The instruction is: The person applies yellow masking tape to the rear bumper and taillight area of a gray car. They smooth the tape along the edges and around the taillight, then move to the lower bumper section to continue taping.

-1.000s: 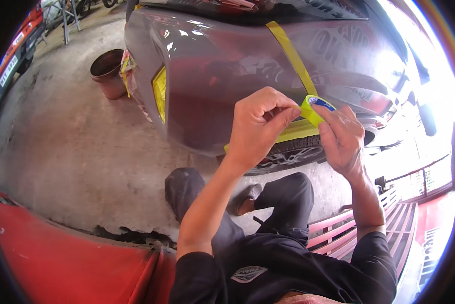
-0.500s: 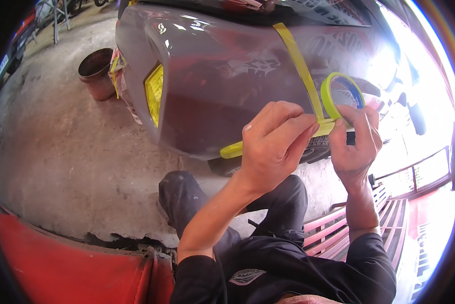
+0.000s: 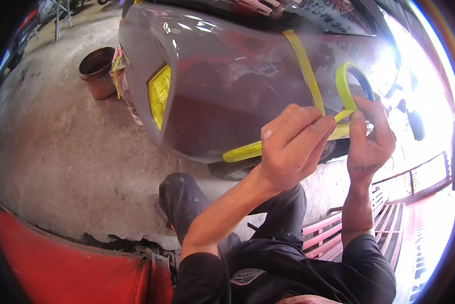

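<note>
My right hand (image 3: 371,134) pinches a roll of yellow-green masking tape (image 3: 343,86), which stands up above the fingers. A short tape end (image 3: 344,115) stretches from the roll to my left hand (image 3: 295,147), whose thumb and fingers are pressed together on it. Just behind the hands is a glossy grey-brown car body panel (image 3: 227,96). One tape strip (image 3: 307,68) runs down the panel toward my left fingertips. More yellow tape (image 3: 242,152) lines the panel's lower edge above a dark tire (image 3: 235,169), partly behind my left hand.
A yellow-masked opening (image 3: 159,96) sits in the panel's left part. Left of the car a brown bucket (image 3: 97,76) stands on the concrete floor (image 3: 75,157). Slatted pink-red bench (image 3: 328,238) lies at lower right, a red panel (image 3: 70,258) at lower left.
Both hands and the tape roll have shifted a little to the right. The tape end between the hands is now more slanted, and the view has moved slightly.
</note>
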A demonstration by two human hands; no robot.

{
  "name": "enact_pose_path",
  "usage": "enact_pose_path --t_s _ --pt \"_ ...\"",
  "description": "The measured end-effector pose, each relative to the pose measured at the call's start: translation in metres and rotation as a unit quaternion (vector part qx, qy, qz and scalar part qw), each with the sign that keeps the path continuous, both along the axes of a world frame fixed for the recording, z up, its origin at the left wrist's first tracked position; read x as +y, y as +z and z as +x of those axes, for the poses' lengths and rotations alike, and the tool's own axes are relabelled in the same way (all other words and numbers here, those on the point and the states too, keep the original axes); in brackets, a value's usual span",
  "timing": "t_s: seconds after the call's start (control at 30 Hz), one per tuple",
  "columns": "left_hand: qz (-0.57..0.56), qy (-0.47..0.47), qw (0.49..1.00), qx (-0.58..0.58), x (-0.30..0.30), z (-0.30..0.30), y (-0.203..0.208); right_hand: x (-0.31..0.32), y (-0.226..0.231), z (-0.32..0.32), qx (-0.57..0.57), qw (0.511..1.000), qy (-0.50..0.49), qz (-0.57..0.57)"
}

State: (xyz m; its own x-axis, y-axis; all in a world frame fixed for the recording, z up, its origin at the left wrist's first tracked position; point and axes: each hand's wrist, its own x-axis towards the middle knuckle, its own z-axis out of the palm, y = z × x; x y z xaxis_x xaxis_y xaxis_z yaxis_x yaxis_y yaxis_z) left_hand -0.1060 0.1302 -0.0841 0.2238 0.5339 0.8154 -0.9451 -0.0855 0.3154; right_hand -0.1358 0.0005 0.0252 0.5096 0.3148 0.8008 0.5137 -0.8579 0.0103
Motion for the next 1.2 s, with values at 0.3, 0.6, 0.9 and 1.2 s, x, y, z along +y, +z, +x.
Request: enact_pose_path --t_s 0.3,0.6,0.9,1.2 --pt "-0.022 -0.017 1.000 0.004 0.004 0.004 0.000 0.006 0.008 0.002 0.008 0.998 -0.015 -0.059" --pt "0.040 0.057 0.996 0.059 0.101 0.034 -0.015 0.023 0.018 0.017 0.060 0.951 0.191 -0.236" --pt "-0.121 0.043 0.985 0.111 0.247 0.130 -0.036 0.082 0.045 0.028 -0.022 0.907 0.159 -0.389" --pt "-0.091 0.004 0.977 0.190 0.378 0.293 -0.056 0.149 0.042 0.068 -0.096 0.873 0.154 -0.453"
